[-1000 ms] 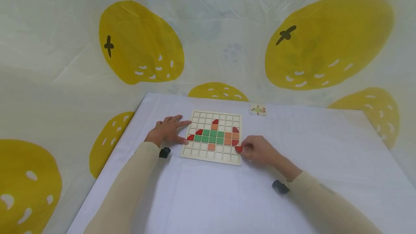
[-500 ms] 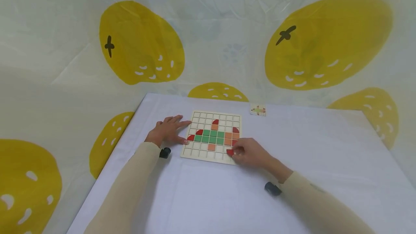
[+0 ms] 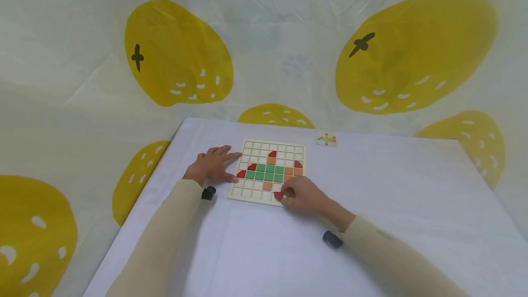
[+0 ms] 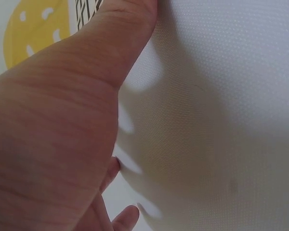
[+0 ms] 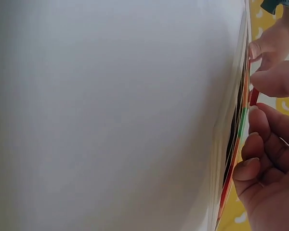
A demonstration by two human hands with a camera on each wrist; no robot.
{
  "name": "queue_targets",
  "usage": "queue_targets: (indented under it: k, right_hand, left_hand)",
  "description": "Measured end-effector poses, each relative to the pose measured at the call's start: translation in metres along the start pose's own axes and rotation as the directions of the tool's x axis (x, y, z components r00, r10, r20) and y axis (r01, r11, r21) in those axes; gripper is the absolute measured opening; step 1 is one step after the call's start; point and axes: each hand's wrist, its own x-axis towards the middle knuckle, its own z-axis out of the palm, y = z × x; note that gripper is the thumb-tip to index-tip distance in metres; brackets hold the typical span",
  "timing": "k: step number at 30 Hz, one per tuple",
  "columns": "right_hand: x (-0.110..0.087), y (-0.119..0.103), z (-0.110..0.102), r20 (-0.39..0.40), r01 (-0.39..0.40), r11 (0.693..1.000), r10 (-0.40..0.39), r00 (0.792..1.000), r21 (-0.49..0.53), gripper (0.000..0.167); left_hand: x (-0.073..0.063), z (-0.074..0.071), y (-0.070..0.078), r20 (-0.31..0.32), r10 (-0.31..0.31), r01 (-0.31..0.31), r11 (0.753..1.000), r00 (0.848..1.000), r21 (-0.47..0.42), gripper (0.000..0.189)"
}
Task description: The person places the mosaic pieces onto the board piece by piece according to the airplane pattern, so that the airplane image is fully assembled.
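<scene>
A pale square grid board (image 3: 249, 192) lies on the white table, with green, orange and red tiles set in its cells. Between thumb and index finger my right hand (image 3: 304, 197) pinches a red quarter-round tile (image 3: 278, 195) over the board's lower right part; that hand covers some cells and tiles there. In the right wrist view the red tile (image 5: 254, 97) shows between thumb and fingertip, close to the board's face. My left hand (image 3: 211, 166) rests at the board's left side, fingers spread, with thumb and index finger touching its edge.
A small pattern card (image 3: 327, 139) with a similar coloured figure lies behind the board, near the table's back edge. The white-covered table (image 3: 264, 251) stands against a pale curtain printed with yellow fruit. A dark wrist camera (image 3: 332, 239) hangs beneath the right wrist.
My right hand has moved left from the board's right edge, carrying the red quarter-round tile across its lower rows. The left hand has stayed in place.
</scene>
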Motion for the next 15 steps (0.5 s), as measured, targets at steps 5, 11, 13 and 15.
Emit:
queue_targets:
  k: [5,11,13,15]
  right_hand:
    - [0.005,-0.009,0.005,0.005,-0.016,1.000,0.016,1.000,-0.007,0.018]
    - [0.009,-0.017,0.009,-0.006,0.003,1.000,-0.003,1.000,0.001,0.018]
    - [0.010,-0.018,0.010,-0.005,0.007,1.000,-0.007,1.000,-0.003,0.020]
    - [0.011,-0.020,0.011,-0.004,0.004,1.000,-0.004,1.000,0.004,0.021]
  left_hand:
    - [-0.005,-0.004,0.001,0.006,0.001,-0.001,1.000,1.000,-0.009,0.096]
    - [-0.005,-0.006,0.002,0.010,0.000,0.000,1.000,1.000,-0.010,0.096]
    - [-0.005,-0.005,0.002,0.013,-0.003,0.004,1.000,1.000,-0.010,0.096]
    - [-0.005,-0.005,0.002,0.013,-0.005,0.005,1.000,1.000,-0.013,0.096]
